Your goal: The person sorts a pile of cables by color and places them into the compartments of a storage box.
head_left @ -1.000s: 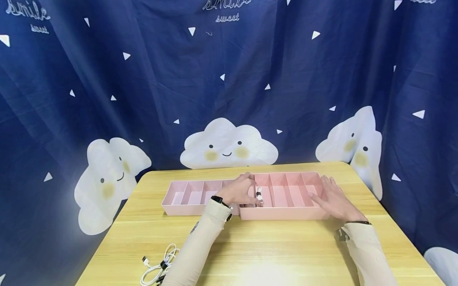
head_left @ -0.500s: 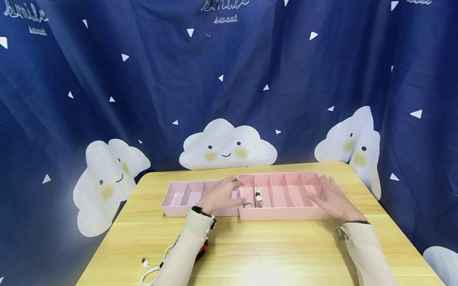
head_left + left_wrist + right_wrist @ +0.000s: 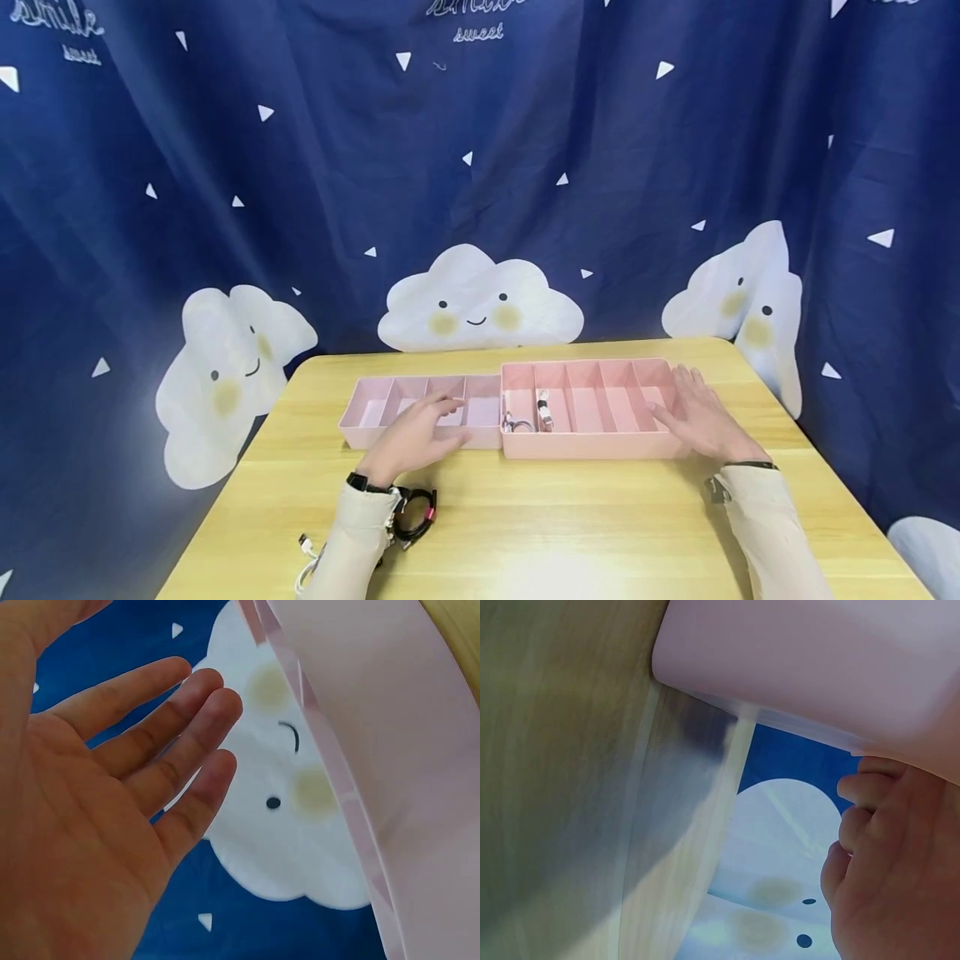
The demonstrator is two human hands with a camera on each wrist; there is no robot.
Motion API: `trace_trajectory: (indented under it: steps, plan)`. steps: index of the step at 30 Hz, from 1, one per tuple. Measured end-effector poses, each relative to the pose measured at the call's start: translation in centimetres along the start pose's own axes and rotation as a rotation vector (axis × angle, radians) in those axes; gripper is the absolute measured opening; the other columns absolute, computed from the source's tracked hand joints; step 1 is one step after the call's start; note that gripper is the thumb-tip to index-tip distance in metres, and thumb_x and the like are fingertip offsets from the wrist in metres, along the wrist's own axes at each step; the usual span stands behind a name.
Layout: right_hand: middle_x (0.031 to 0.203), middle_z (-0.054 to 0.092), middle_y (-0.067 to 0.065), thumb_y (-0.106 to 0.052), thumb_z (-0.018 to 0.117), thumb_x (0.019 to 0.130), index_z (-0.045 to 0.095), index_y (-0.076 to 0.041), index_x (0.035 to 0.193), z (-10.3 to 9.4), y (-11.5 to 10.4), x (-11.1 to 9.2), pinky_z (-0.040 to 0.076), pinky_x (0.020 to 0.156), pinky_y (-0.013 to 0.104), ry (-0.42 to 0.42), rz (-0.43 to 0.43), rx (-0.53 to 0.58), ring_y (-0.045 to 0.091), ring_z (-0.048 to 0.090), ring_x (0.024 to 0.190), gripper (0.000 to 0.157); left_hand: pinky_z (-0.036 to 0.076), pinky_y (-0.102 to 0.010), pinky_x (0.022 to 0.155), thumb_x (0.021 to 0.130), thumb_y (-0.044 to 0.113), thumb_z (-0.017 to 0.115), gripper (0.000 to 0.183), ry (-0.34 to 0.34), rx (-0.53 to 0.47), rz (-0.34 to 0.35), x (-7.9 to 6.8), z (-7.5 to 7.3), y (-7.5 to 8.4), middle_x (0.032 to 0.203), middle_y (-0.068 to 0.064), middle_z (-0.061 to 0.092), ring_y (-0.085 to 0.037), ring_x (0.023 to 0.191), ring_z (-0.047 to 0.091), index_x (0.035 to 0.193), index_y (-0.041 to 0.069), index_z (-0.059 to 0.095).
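My left hand [image 3: 416, 437] hovers over the front of the pale pink divided box [image 3: 420, 439], palm turned inward, fingers loosely extended and holding nothing. In the left wrist view its fingers [image 3: 187, 742] are spread near a pale pink wall. At the right, my right hand [image 3: 708, 421] holds the end of the deeper pink divided box [image 3: 600, 447], thumb over the rim and fingers along the outside. A grey-white coiled cable [image 3: 519, 426] lies in that box's leftmost compartment. A white cable with a black tie [image 3: 543, 410] lies in the compartment beside it.
A coiled black cable with a red band [image 3: 429, 517] lies on the wooden table [image 3: 585, 517] by my left wrist. A white cable [image 3: 306, 546] is partly hidden under my left forearm. A blue cloud-print curtain [image 3: 517, 208] hangs behind the table.
My left hand has withdrawn from the deeper pink box's leftmost compartment, moving left and toward me. The coiled cable there and the black cable on the table are now visible. My right hand stays put.
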State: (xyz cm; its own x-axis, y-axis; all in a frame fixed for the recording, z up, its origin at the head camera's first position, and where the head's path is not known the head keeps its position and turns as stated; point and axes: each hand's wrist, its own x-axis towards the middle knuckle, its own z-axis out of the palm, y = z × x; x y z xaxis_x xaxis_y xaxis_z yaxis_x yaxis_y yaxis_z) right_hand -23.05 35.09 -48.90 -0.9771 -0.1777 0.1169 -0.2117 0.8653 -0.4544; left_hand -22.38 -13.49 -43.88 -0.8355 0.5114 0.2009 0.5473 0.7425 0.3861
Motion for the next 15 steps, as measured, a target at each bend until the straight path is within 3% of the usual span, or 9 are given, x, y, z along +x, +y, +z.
trace_trajectory:
  steps: [7,15]
  plan:
    - [0.165,0.003,0.041,-0.052,0.05,0.105,0.007,0.014,0.159,-0.1,0.1,0.2,0.009,0.121,0.074,-0.007,0.003,0.019,0.059,-0.002,0.154,0.096,0.055,-0.045,0.102,0.095,0.037,0.072,0.052,0.046,0.024,-0.016,-2.4,-1.7,-1.2,0.134,-0.01,0.066,-0.025,0.118,0.066,0.135,0.004,0.065]
    - [0.165,0.003,0.042,-0.051,0.051,0.104,0.007,0.013,0.16,0.0,-0.3,0.0,0.009,0.121,0.074,-0.011,-0.002,0.029,0.06,-0.002,0.154,0.096,0.053,-0.046,0.105,0.096,0.04,0.071,0.052,0.042,0.067,-0.038,-5.3,-1.9,-2.6,0.132,-0.009,0.067,-0.026,0.12,0.065,0.133,0.004,0.067]
